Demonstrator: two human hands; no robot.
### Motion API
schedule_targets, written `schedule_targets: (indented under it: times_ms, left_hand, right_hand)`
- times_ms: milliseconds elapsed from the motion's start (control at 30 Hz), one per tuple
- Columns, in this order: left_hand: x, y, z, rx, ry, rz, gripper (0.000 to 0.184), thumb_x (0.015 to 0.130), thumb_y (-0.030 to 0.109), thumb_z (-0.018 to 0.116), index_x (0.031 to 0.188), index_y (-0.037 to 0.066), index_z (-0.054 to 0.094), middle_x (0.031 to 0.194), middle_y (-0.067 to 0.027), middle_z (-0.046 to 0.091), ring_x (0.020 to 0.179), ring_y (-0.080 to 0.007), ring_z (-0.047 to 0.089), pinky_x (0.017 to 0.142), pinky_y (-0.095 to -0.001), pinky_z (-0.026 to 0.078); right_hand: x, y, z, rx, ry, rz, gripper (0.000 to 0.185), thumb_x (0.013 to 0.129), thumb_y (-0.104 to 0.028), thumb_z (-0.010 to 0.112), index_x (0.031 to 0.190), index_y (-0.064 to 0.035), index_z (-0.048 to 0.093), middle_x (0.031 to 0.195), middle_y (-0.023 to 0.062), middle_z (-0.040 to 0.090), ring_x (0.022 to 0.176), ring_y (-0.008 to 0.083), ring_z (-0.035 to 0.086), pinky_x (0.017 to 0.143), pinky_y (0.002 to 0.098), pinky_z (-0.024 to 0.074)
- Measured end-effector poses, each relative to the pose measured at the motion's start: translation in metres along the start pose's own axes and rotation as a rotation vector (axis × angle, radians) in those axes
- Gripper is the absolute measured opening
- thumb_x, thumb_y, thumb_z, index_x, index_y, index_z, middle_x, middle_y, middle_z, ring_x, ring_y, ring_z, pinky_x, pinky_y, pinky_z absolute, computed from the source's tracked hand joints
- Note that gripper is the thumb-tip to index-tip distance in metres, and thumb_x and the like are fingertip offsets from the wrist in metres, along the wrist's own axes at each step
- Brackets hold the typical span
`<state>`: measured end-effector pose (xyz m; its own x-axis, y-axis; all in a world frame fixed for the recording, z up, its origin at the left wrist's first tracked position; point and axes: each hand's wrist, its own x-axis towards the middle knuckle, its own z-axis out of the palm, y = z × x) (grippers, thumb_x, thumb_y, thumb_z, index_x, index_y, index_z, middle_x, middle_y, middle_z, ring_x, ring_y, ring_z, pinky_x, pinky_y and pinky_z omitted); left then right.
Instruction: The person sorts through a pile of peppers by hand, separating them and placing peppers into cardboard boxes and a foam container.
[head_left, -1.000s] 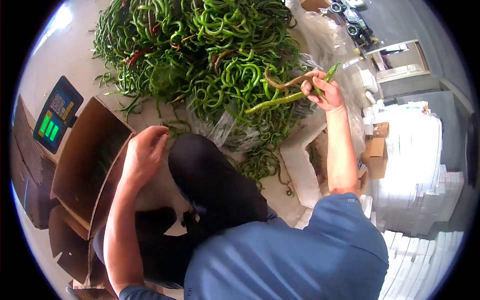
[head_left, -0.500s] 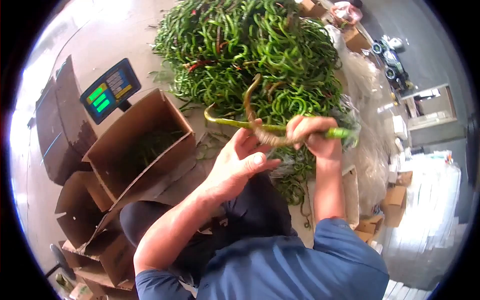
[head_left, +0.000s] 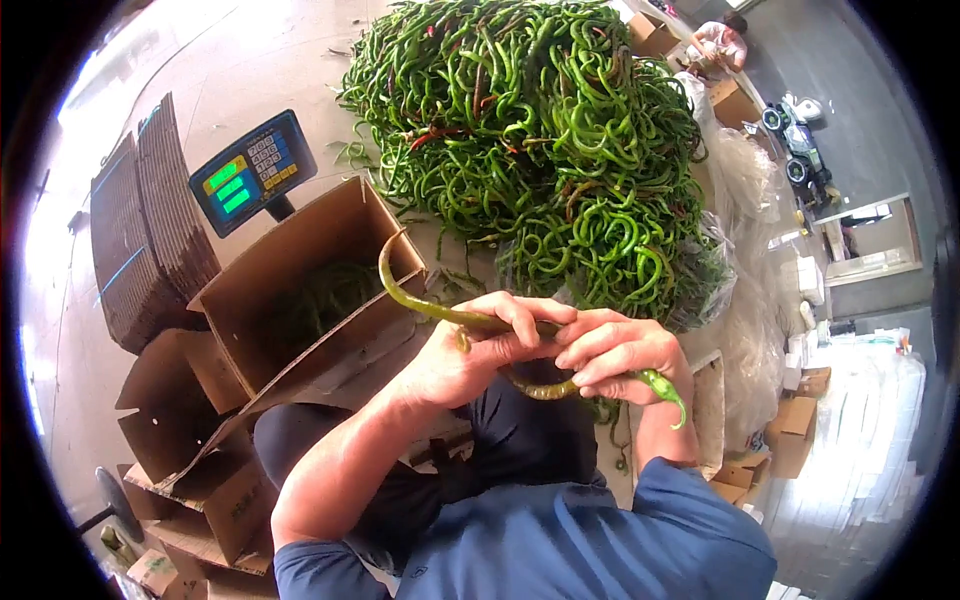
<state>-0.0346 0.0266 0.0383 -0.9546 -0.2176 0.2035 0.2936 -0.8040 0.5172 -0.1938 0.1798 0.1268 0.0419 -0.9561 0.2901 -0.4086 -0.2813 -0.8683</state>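
Note:
Both my hands meet over my lap, fingers closed round a few long green peppers. From my left hand (head_left: pixel 470 350) one curved yellow-green pepper (head_left: pixel 410 300) sticks out to the upper left. My right hand (head_left: pixel 625 355) touches my left fingertips; a bright green pepper (head_left: pixel 661 386) pokes out below its fingers. Another pepper (head_left: pixel 540 388) bends beneath both hands. Beyond them lies a large heap of green peppers (head_left: pixel 540 130) with a few red ones. An open cardboard box (head_left: pixel 240 335) at the left holds some green peppers in shadow.
A scale display (head_left: pixel 252 170) stands behind the box. Flattened cardboard (head_left: pixel 150 230) and more open boxes (head_left: pixel 180 400) are at the left. Clear plastic sheeting (head_left: pixel 745 200), a small box (head_left: pixel 792 435) and white stacks (head_left: pixel 860 430) lie right. Another person (head_left: pixel 718 48) sits at the upper right.
My left hand has come over from the box side and closed on the peppers. My right hand has brought them from the heap to my lap. The view has shifted.

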Motion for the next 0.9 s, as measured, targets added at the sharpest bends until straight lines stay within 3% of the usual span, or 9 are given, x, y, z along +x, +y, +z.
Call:
schedule_targets:
  times_ms: [300, 367, 500, 600, 633, 667, 733, 800, 900]
  left_hand:
    - [-0.005, -0.003, -0.006, 0.017, -0.14, 0.088, 0.006, 0.095, 0.002, 0.058, 0.094, 0.006, 0.061, 0.133, -0.0196, 0.056, 0.125, -0.0337, 0.055, 0.105, -0.0488, 0.047]
    - [-0.004, -0.001, -0.003, -0.054, -0.016, 0.015, 0.003, 0.095, 0.003, 0.059, 0.092, 0.005, 0.06, 0.129, -0.02, 0.058, 0.121, -0.0341, 0.057, 0.102, -0.0489, 0.05]
    - [-0.003, 0.008, -0.003, -0.106, 0.377, -0.046, 0.012, 0.099, 0.016, 0.054, 0.105, 0.006, 0.057, 0.102, -0.016, 0.067, 0.107, -0.0331, 0.064, 0.095, -0.0454, 0.053]
    - [-0.002, 0.008, -0.023, -0.227, 0.514, 0.077, 0.018, 0.1, 0.025, 0.053, 0.103, 0.008, 0.058, 0.083, -0.0121, 0.065, 0.096, -0.0315, 0.066, 0.095, -0.051, 0.049]
    - [0.001, 0.013, -0.019, -0.309, 0.608, 0.073, 0.021, 0.101, 0.028, 0.053, 0.1, 0.008, 0.058, 0.077, -0.011, 0.063, 0.09, -0.0301, 0.065, 0.097, -0.0531, 0.048]
    - [-0.002, 0.015, -0.03, -0.326, 0.499, 0.127, 0.024, 0.101, 0.031, 0.053, 0.098, 0.008, 0.057, 0.073, -0.0086, 0.059, 0.086, -0.029, 0.064, 0.096, -0.0517, 0.048]
    - [0.003, 0.032, -0.016, -0.175, 0.593, 0.206, 0.026, 0.102, 0.034, 0.053, 0.095, 0.009, 0.056, 0.068, -0.0043, 0.053, 0.076, -0.024, 0.06, 0.093, -0.0469, 0.047]
    - [0.006, 0.052, -0.015, -0.002, 0.528, 0.327, 0.03, 0.104, 0.036, 0.051, 0.087, 0.011, 0.053, 0.067, 0.0004, 0.042, 0.067, -0.0145, 0.048, 0.083, -0.0386, 0.045]
    - [0.006, 0.076, -0.021, 0.049, 0.569, 0.383, 0.033, 0.105, 0.036, 0.048, 0.082, 0.013, 0.052, 0.06, 0.0027, 0.032, 0.053, -0.01, 0.032, 0.064, -0.0302, 0.036]
  right_hand:
    - [-0.007, -0.011, 0.007, -0.18, -0.044, 0.02, 0.032, 0.073, 0.003, 0.079, 0.103, -0.0033, 0.07, 0.12, 0.0126, 0.067, 0.126, 0.0363, 0.054, 0.103, 0.0456, 0.046]
    - [-0.009, -0.014, 0.01, -0.226, -0.035, 0.031, 0.033, 0.077, -0.001, 0.077, 0.109, -0.0018, 0.068, 0.123, 0.0143, 0.065, 0.128, 0.0373, 0.052, 0.106, 0.0469, 0.0435]
    - [-0.027, 0.002, -0.003, -0.367, -0.045, 0.121, 0.072, 0.075, -0.013, 0.083, 0.138, 0.0004, 0.05, 0.146, 0.0189, 0.046, 0.135, 0.0406, 0.043, 0.111, 0.0478, 0.0364]
    - [-0.063, 0.048, -0.014, -0.307, 0.015, 0.483, 0.054, 0.083, -0.009, 0.075, 0.133, 0.0008, 0.057, 0.129, 0.02, 0.06, 0.121, 0.028, 0.058, 0.104, 0.0396, 0.0448]
    - [-0.074, 0.076, -0.017, -0.136, 0.147, 0.654, 0.046, 0.086, -0.009, 0.073, 0.128, 0.0022, 0.059, 0.119, 0.0156, 0.065, 0.11, 0.0233, 0.063, 0.097, 0.0346, 0.0483]
    - [-0.082, 0.108, -0.021, 0.038, 0.282, 0.817, 0.039, 0.089, -0.009, 0.072, 0.124, 0.0035, 0.062, 0.109, 0.0112, 0.07, 0.099, 0.0186, 0.067, 0.09, 0.0297, 0.0518]
    - [-0.094, 0.174, -0.041, -0.242, 0.362, 0.86, 0.032, 0.091, -0.012, 0.067, 0.117, 0.0059, 0.065, 0.092, 0.0062, 0.073, 0.076, 0.015, 0.068, 0.072, 0.0298, 0.055]
    - [-0.08, 0.219, -0.058, -0.027, 0.622, 0.985, 0.029, 0.09, -0.013, 0.068, 0.111, 0.0067, 0.067, 0.083, 0.006, 0.072, 0.068, 0.0152, 0.067, 0.064, 0.0304, 0.0537]
    - [-0.046, 0.292, -0.078, -0.153, 0.893, 0.884, 0.023, 0.09, -0.014, 0.067, 0.104, 0.0044, 0.069, 0.078, 0.0068, 0.07, 0.067, 0.0145, 0.068, 0.055, 0.0299, 0.0508]
